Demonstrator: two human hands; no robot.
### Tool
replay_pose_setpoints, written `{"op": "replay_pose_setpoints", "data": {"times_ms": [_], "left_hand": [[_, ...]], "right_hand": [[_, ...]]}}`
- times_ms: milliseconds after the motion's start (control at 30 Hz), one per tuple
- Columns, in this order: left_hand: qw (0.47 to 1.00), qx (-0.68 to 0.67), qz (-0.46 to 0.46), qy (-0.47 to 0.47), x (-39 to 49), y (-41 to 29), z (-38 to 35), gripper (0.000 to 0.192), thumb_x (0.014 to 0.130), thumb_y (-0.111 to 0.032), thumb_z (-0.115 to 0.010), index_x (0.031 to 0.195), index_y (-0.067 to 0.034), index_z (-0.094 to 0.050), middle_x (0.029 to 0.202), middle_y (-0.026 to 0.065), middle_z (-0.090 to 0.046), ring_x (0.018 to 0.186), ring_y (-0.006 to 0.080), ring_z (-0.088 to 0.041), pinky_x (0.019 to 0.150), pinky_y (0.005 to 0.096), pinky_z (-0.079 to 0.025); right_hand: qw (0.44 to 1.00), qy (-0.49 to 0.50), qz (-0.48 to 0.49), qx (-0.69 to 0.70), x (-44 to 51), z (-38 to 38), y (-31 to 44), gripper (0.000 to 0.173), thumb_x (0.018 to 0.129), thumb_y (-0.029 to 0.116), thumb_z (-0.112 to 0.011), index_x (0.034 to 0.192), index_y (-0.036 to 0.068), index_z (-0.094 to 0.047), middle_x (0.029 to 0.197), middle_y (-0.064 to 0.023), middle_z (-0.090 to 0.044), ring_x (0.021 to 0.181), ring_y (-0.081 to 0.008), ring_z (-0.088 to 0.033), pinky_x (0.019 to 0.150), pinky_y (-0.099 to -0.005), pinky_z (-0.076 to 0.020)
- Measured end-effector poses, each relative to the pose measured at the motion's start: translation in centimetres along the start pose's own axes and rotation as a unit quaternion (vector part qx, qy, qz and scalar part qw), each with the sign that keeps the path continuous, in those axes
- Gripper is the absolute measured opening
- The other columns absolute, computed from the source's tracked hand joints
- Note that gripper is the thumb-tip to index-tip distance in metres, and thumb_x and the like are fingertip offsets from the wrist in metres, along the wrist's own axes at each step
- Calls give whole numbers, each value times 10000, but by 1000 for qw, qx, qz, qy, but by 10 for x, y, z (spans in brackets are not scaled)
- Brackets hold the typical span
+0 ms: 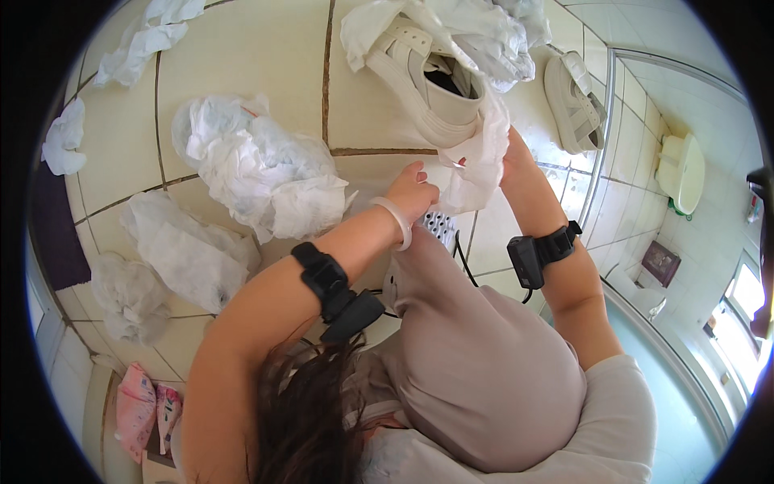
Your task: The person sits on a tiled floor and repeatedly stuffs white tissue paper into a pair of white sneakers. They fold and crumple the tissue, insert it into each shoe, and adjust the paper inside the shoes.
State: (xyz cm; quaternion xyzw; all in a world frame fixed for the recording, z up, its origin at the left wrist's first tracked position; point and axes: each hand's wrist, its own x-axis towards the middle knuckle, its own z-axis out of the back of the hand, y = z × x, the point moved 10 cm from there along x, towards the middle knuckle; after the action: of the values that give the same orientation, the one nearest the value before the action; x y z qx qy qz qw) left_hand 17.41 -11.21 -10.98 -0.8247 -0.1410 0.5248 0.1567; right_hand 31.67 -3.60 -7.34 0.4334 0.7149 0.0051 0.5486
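A cream sneaker (417, 85) with perforated straps lies on the tiled floor in front of me, its dark opening towards me. White tissue paper (484, 175) is draped over its top and hangs from its heel side. My right hand (513, 158) grips this paper from behind; most of its fingers are hidden, and a fingertip shows at the paper's edge. Left of the hanging paper is my left hand (414, 190), fingers loosely bent and apart, with nothing seen in it. Its fingertips are close to the paper; whether they touch it, I cannot tell.
A second sneaker (574, 103) lies by the glass partition frame (595, 175). Paper-wrapped bundles (260, 166) (187, 248) and a crumpled bundle (130, 296) lie on the left. Loose paper (142, 48) lies farther off, near a dark mat (57, 212). Pink packs (136, 405) stand lower left.
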Motion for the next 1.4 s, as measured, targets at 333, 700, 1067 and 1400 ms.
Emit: {"op": "replay_pose_setpoints", "data": {"times_ms": [333, 700, 1067, 1400], "left_hand": [[978, -114, 159, 77, -12, 16, -26, 622, 832, -186, -764, 1356, -129, -433, 1094, 71, -544, 933, 217, -578, 845, 418, -524], [991, -99, 21, -87, -24, -25, 46, 733, 819, 102, -549, 1482, -115, -323, 1148, 147, -544, 914, 231, -603, 764, 418, -581], [971, -131, -111, -169, 46, -132, 76, 627, 824, 124, -439, 1428, -21, -354, 1238, 202, -506, 959, 278, -621, 793, 394, -575], [972, 191, -97, -97, 21, -141, 72, 486, 833, 102, -503, 1268, -92, -601, 1203, 127, -625, 975, 229, -660, 783, 316, -557]], "right_hand": [[976, -14, 103, -191, -8, 0, 18, 311, 992, 280, -549, 1206, 63, -613, 1053, -85, -688, 873, -225, -685, 719, -411, -586], [993, -89, -38, -69, 9, 39, -1, 396, 1024, 303, -520, 1333, 58, -558, 1186, -66, -660, 1079, -197, -635, 937, -375, -534], [741, -144, 421, -503, -71, -49, 98, 372, 887, 189, -720, 1202, 16, -622, 1084, -96, -656, 918, -191, -631, 801, -318, -507], [526, -111, 425, -728, -76, -115, 91, 549, 765, 199, -798, 1262, 96, -589, 1093, -139, -613, 927, -283, -587, 805, -397, -505]]}}
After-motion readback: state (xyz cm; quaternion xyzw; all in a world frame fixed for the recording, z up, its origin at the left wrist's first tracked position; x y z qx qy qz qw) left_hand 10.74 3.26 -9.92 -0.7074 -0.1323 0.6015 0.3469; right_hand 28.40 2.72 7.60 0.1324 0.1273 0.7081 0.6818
